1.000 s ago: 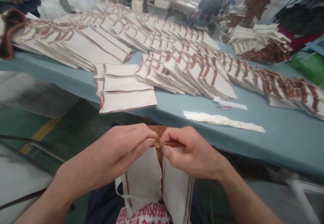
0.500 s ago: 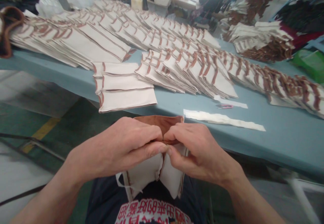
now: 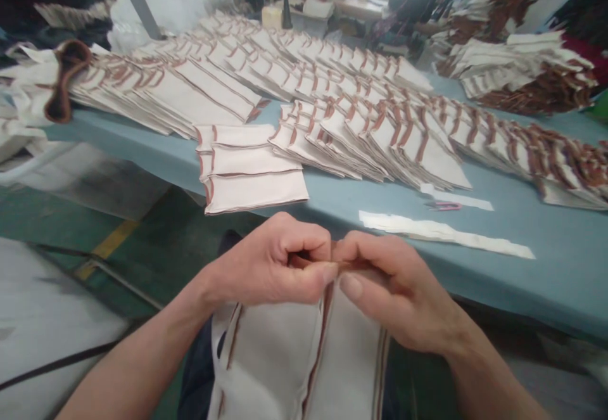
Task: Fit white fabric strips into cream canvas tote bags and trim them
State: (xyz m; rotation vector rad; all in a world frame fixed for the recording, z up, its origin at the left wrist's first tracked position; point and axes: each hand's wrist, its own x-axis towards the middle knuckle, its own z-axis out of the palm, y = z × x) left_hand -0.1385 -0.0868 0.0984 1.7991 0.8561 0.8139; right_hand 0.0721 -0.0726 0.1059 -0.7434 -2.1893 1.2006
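A cream fabric piece with brown seams [image 3: 275, 350] hangs from my two hands over my lap, in front of the table edge. My left hand [image 3: 280, 261] is closed, its thumb and fingers pinching the piece's upper edge. Close beside it, my right hand [image 3: 394, 287] grips the same edge, with the thumb on the near side and the fingers curled behind. The thumbs almost meet above a brown seam that runs down the middle. My fingers hide most of the brown upper edge.
Many cream pieces with brown edges [image 3: 256, 189] lie in overlapping rows on the blue-covered table [image 3: 332, 201]. White strips [image 3: 446, 233] and small pink-handled thread snips [image 3: 444, 206] lie near the front edge. A brown-trimmed roll [image 3: 66, 81] stands at the left.
The cream piece now hangs longer and flatter below my hands, its inside brown lining no longer showing behind them. Both hands have shifted slightly right, and the view has turned left.
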